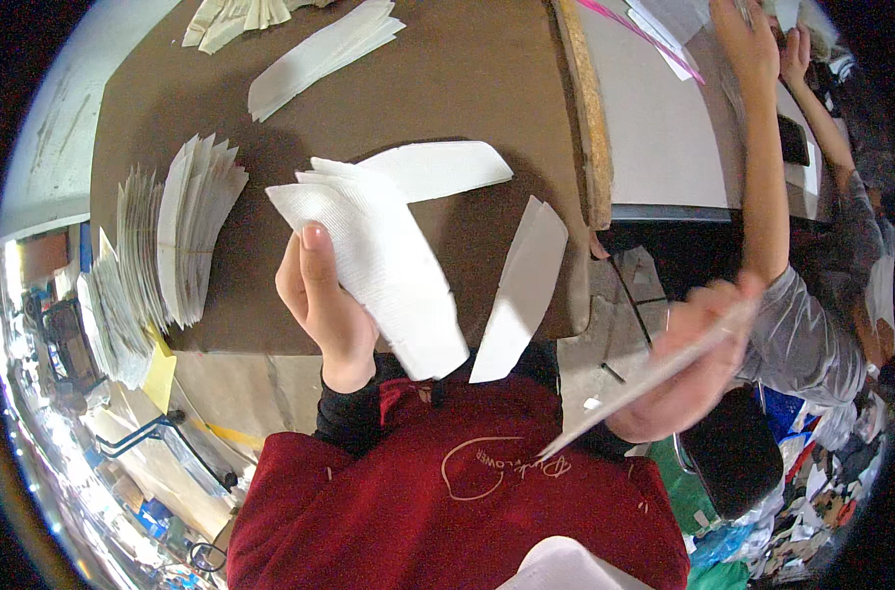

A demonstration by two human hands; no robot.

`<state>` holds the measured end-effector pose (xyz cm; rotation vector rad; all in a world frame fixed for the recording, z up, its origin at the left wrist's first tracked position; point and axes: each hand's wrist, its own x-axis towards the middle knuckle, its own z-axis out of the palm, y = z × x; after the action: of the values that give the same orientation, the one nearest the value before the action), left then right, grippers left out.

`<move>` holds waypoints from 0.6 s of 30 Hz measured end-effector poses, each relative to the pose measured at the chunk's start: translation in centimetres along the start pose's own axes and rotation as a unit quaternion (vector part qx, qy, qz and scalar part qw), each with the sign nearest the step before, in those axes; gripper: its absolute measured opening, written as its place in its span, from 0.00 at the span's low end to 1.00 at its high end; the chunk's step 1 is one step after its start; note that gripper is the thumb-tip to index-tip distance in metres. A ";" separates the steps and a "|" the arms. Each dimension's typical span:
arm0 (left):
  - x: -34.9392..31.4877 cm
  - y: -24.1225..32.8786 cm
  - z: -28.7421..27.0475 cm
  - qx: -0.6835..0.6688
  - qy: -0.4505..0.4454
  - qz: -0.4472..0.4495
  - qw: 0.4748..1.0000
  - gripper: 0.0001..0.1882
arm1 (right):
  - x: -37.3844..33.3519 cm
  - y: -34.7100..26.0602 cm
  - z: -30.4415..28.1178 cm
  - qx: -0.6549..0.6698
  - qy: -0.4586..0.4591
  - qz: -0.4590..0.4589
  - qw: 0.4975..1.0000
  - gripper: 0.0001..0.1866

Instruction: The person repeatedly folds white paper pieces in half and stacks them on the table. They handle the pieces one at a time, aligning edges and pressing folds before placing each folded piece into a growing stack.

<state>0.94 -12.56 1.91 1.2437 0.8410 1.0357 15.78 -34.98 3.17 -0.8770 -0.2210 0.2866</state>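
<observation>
My left hand (324,295) is closed on a small stack of white curved cut pieces (388,265), thin and finely ribbed, with the thumb on top. Out to the right, my right hand (688,359) is smeared by motion and holds a thin white piece (644,383) seen almost edge-on. Under the held stack, a long white piece (447,169) lies on the brown tabletop (418,79). Another loose white piece (526,285) rests at the table's near edge. Part of a white piece (575,565) shows low, against my red top.
Fanned bundles of white pieces (197,226) stand at the table's left. More lie at the back, a white bundle (319,59) and a cream one (231,20). Right of a wooden edge strip (585,118), a co-worker's arm (762,147) reaches over a pale table (654,147).
</observation>
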 end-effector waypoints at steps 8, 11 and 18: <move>-1.8 0.3 1.0 0.029 -0.068 -0.109 0.991 0.24 | -0.1 8.8 1.5 -0.562 -0.146 0.004 0.814 0.21; -2.7 -0.1 1.2 0.021 -0.135 -0.163 0.977 0.31 | 0.5 8.8 2.2 -0.683 -0.132 -0.152 0.702 0.26; -2.9 -0.9 2.8 0.073 -0.353 -0.120 0.925 0.28 | 0.5 3.9 3.4 -0.465 -0.233 -0.173 0.837 0.24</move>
<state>2.68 -16.24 1.37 1.4600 0.4850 0.2772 14.62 -29.95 2.29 -1.6968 -1.0278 0.0262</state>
